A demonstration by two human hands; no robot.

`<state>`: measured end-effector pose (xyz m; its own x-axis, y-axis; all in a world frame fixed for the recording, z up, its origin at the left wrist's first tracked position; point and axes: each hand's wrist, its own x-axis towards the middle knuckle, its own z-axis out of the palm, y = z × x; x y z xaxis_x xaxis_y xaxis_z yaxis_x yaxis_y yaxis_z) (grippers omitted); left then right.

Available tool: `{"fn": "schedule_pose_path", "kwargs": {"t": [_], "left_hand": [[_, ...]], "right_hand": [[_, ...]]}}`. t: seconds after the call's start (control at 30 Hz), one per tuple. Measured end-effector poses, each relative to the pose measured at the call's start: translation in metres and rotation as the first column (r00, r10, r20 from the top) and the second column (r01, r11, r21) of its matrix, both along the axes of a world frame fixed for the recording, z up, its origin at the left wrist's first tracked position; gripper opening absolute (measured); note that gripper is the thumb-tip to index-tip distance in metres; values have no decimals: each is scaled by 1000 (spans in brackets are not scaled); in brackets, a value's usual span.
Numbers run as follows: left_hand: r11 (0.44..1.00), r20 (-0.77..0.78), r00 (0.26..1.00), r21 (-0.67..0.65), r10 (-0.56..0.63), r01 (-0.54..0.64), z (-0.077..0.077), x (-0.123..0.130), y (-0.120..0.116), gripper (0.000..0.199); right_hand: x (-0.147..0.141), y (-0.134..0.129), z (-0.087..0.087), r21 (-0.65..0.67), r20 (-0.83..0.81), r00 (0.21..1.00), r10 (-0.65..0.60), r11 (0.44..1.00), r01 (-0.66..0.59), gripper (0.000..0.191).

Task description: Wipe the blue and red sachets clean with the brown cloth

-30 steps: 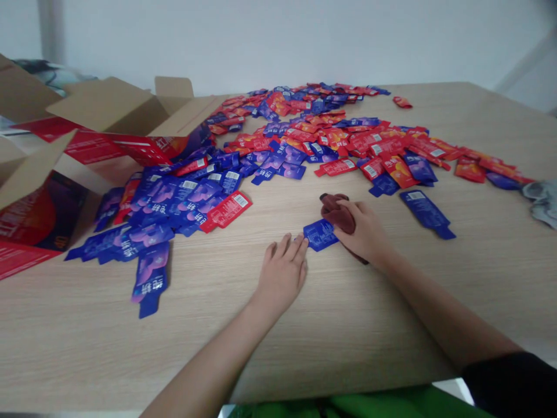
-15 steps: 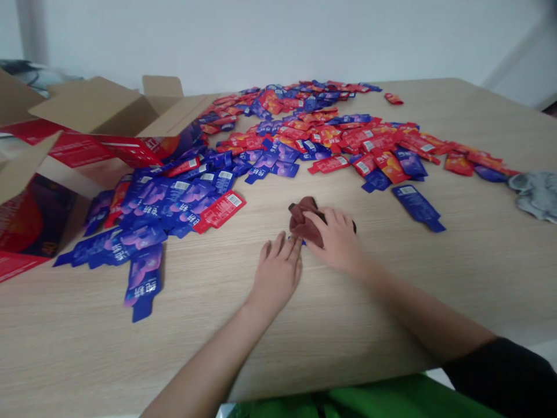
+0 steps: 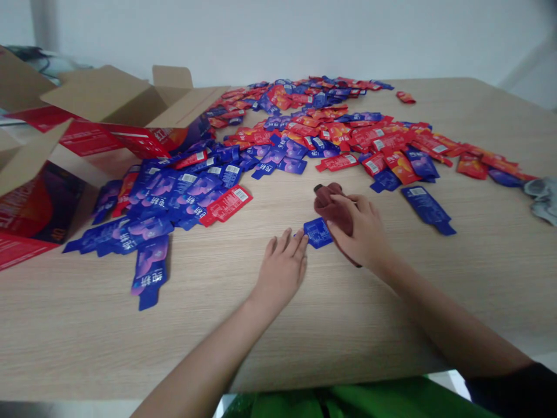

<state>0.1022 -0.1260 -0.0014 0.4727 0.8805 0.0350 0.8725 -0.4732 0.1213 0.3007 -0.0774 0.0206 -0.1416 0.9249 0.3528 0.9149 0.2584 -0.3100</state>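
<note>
A blue sachet [image 3: 317, 233] lies flat on the table between my hands, its right end hidden under a bunched brown cloth [image 3: 337, 213]. My right hand [image 3: 363, 232] is closed around the cloth and presses it down over the sachet. With fingers stretched out flat, my left hand [image 3: 285, 261] touches the sachet's left end with its fingertips. Off to the right lies another blue sachet [image 3: 426, 208], printed side with a barcode facing up. On the left, a red sachet [image 3: 228, 204] rests at the edge of a heap of blue sachets [image 3: 174, 197].
Open cardboard boxes [image 3: 130, 136] with red and dark printed sides stand at the left. A long pile of red and blue sachets [image 3: 361, 136] stretches across the back. A grey cloth [image 3: 543, 197] lies at the far right of the wooden table [image 3: 369, 337].
My right hand has slid the brown cloth to the right, uncovering much of the blue sachet. My left hand stays at the sachet's left end. The whole view has shifted slightly.
</note>
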Motion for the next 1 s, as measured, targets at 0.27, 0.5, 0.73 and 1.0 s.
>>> {"fn": "schedule_pose_path", "kwargs": {"t": [0.27, 0.5, 0.73, 1.0], "left_hand": [[1000, -9, 1000, -11, 3, -3, 0, 0, 0, 48], [1000, 3, 1000, -23, 4, -4, -1, 0, -1, 48], [1000, -1, 1000, -20, 7, -7, 1, 0, 0, 45], [1000, 24, 1000, 0, 0, 0, -2, 0, -1, 48]], "right_hand": [[-1, -3, -23, -99, 88, 991, 98, 991, -89, 50], [32, 13, -10, -78, 58, 979, -197, 977, 201, 44], [-28, -3, -12, -77, 132, 966, 222, 974, -214, 52], [48, 19, -13, -141, 131, 976, -174, 971, 192, 40]]}}
